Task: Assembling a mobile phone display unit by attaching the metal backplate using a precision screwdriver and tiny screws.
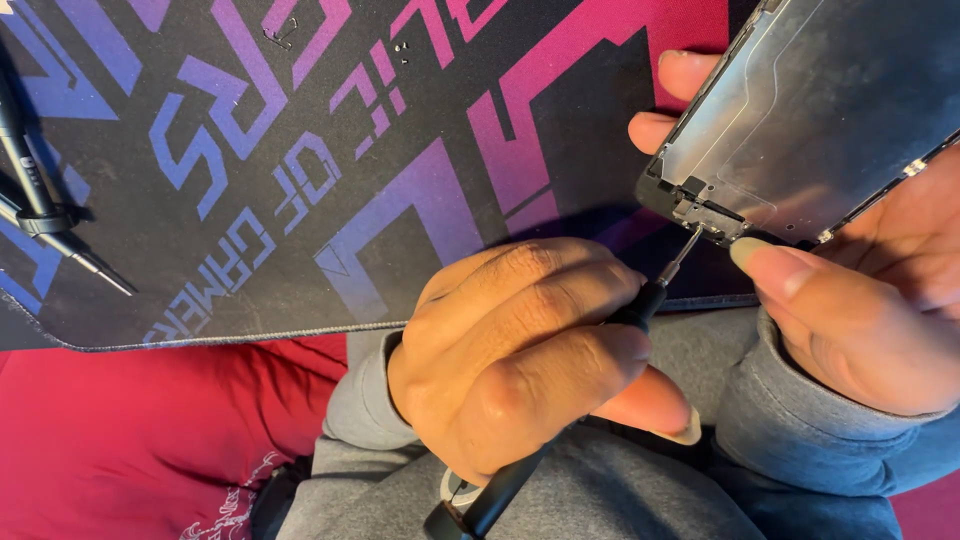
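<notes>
Left hand point(520, 350) closed around dark precision screwdriver point(560, 410); handle gripped low, thin tip angled up to near corner of screen panel point(800, 110), presumably so a small fastener can be reached. Right hand point(850, 300) clasped on panel; thumb pressed at near edge, fingertips point(680, 70) seen behind far edge, panel kept tilted, metal back turned toward camera, likely for steadiness and view. Panel held above right part of patterned mat point(300, 170), over lap. Spare drivers point(50, 220) laid at far left of mat. Tiny screws point(402, 50) parked on mat, well apart from work.

Black desk mat point(250, 150) with purple and pink lettering, over what looks like red cloth point(120, 430).
</notes>
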